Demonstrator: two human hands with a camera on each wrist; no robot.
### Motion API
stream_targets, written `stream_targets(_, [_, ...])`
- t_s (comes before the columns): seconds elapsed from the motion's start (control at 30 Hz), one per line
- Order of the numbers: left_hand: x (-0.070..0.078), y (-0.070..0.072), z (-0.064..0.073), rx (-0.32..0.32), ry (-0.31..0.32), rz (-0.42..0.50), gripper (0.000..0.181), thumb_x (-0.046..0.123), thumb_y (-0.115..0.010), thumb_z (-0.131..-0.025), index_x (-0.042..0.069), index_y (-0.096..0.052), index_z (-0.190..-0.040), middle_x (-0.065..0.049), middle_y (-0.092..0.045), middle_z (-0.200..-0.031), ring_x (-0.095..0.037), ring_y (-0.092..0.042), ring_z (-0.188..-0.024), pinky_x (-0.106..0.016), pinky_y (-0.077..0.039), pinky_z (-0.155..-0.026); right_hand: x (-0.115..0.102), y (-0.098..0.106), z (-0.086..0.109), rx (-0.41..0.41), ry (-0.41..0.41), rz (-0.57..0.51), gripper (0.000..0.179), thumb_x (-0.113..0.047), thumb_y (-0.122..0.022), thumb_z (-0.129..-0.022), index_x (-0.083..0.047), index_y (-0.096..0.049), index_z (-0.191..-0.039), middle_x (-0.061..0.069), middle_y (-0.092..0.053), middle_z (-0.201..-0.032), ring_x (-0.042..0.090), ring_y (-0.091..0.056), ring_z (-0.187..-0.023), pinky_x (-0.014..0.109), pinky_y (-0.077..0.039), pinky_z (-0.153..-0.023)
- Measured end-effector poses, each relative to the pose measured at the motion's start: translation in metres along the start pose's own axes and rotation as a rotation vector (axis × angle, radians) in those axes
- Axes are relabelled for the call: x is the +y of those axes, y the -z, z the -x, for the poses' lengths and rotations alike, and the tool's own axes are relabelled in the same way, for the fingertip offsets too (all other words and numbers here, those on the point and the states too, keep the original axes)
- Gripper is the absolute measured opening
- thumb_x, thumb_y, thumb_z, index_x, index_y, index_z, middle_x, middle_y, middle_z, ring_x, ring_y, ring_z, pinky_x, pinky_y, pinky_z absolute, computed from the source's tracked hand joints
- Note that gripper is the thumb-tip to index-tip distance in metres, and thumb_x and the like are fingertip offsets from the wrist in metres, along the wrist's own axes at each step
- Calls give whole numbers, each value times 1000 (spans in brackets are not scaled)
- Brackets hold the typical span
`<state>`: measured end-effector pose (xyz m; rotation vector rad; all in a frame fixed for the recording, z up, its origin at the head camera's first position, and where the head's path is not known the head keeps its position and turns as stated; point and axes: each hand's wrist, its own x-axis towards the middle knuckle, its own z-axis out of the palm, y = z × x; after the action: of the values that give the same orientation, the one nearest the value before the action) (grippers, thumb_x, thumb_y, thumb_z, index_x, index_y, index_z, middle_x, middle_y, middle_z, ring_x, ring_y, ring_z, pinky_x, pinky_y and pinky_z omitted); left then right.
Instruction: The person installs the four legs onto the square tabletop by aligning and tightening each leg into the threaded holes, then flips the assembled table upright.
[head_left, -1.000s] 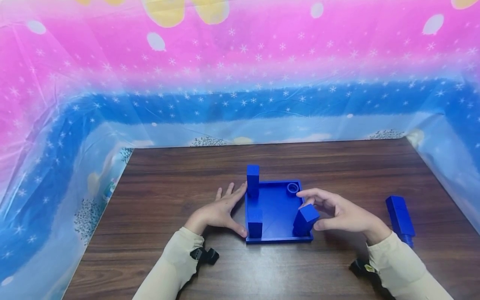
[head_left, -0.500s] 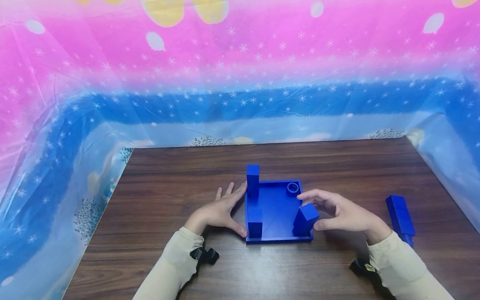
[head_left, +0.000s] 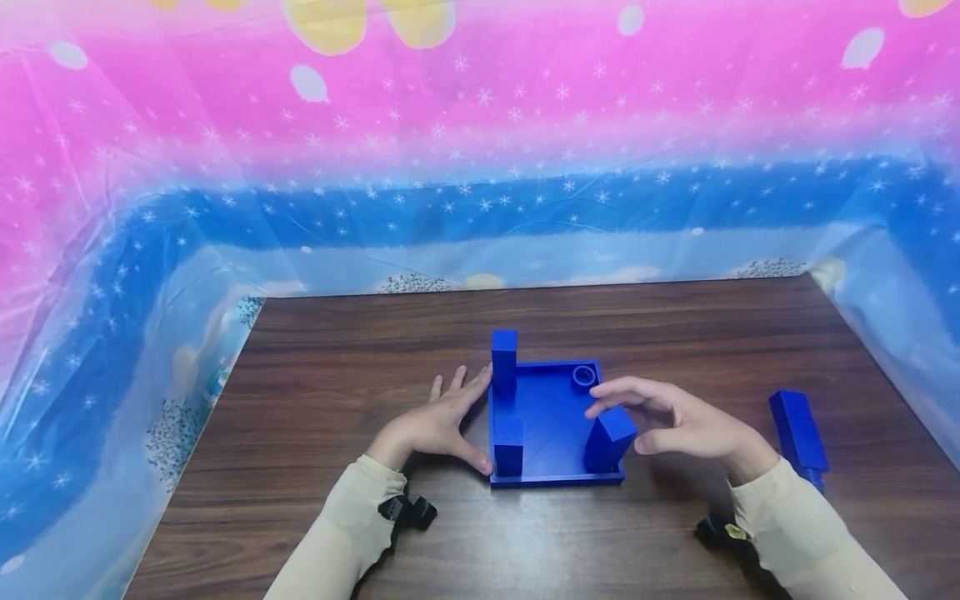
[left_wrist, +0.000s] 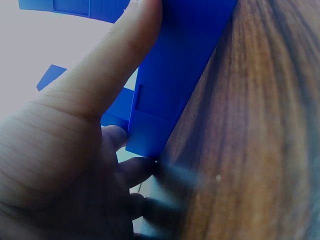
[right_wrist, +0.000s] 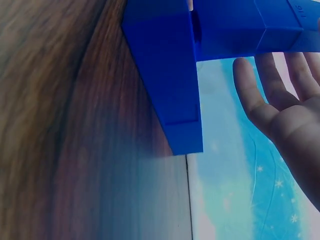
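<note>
A square blue tray [head_left: 558,480] with a low rim lies on the table. Square blue posts stand at three corners: back left [head_left: 505,362], front left [head_left: 509,450] and front right [head_left: 611,433], the last turned askew to the rim. The back right corner bears a round socket [head_left: 584,377]. My left hand [head_left: 438,425] is spread along the tray's left side, its thumb against the blue wall [left_wrist: 175,65] in the left wrist view. Around the front right post my right hand [head_left: 686,421] hovers with loosely bent fingers, its thumb apart from the post.
Another blue post [head_left: 799,433] with a threaded end lies on the wooden table [head_left: 360,333] to the right, close by the right wrist. A pink and blue patterned cloth [head_left: 465,200] encloses the table's back and sides.
My right hand has loosened from the front right post: the thumb has drawn off to the right and the fingers have lifted a little. My left hand and the tray stay put.
</note>
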<state>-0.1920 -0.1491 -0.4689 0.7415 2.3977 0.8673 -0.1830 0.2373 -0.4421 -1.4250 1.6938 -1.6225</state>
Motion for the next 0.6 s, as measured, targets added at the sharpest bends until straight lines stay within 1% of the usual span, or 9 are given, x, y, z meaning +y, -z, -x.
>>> stream_targets(0.03, [0, 0, 0, 1, -1, 0, 145, 50, -98, -70, 16, 2, -171, -1, 0, -178, -27, 21, -159, -54, 21, -124, 1, 0, -2, -9, 16, 0, 73, 26, -54, -86, 10, -36, -155, 18, -61, -146, 12, -63, -91, 15, -49, -83])
stream_targets(0.07, [0, 0, 0, 2, -2, 0, 145, 49, -98, -70, 16, 1, -171, -1, 0, -178, -27, 21, -159, -54, 21, -124, 1, 0, -3, -15, 22, -8, 75, 26, -54, -85, 9, -37, -156, 17, -61, -146, 12, -58, -79, 17, -46, -70])
stream_targets(0.1, [0, 0, 0, 3, -3, 1, 145, 49, -98, -70, 16, 1, -171, -1, 0, -178, -28, 21, -159, -54, 21, -124, 1, 0, -5, -18, 23, -10, 76, 25, -55, -84, 8, -37, -156, 15, -62, -145, 13, -51, -69, 19, -41, -59])
stream_targets(0.13, [0, 0, 0, 3, -4, 2, 145, 49, -98, -70, 15, 1, -171, -1, 1, -178, -28, 21, -159, -55, 21, -123, 2, 1, -6, -22, 27, -9, 77, 25, -55, -83, 7, -38, -156, 14, -63, -145, 14, -44, -62, 22, -34, -52])
stream_targets(0.2, [-1, -1, -1, -1, -5, 2, 145, 50, -97, -70, 15, 1, -171, -1, 1, -178, -28, 21, -159, -55, 21, -123, 3, 1, -8, -33, 30, -12, 78, 24, -56, -82, 6, -39, -156, 13, -64, -143, 19, -45, -61, 27, -33, -49])
stream_targets(0.37, [-1, -1, -1, -3, -6, 3, 145, 50, -97, -70, 16, 2, -170, -1, 1, -177, -28, 21, -159, -55, 22, -123, 5, 3, -10, -52, 43, -25, 80, 25, -54, -80, 7, -38, -156, 15, -65, -139, 18, -50, -66, 23, -33, -48])
stream_targets(0.43, [-1, -1, 0, 2, -6, 4, 145, 49, -98, -70, 16, 1, -170, -1, 1, -177, -28, 21, -159, -55, 21, -123, 5, 2, -10, -49, 41, -29, 80, 25, -54, -79, 8, -37, -156, 17, -64, -138, 17, -53, -71, 23, -33, -47])
stream_targets(0.5, [0, -2, 1, 3, -5, 8, 145, 49, -98, -70, 16, 1, -171, -1, 0, -178, -28, 21, -159, -55, 21, -123, 5, 2, -10, -49, 39, -29, 79, 25, -54, -80, 8, -37, -155, 18, -64, -137, 17, -59, -83, 23, -34, -47])
stream_targets(0.6, [1, 0, 0, 0, -7, 3, 145, 50, -97, -70, 16, 2, -170, -2, 1, -178, -28, 21, -159, -55, 22, -123, 4, 4, -11, -56, 42, -21, 78, 24, -54, -81, 9, -37, -155, 19, -63, -136, 20, -63, -102, 23, -35, -48])
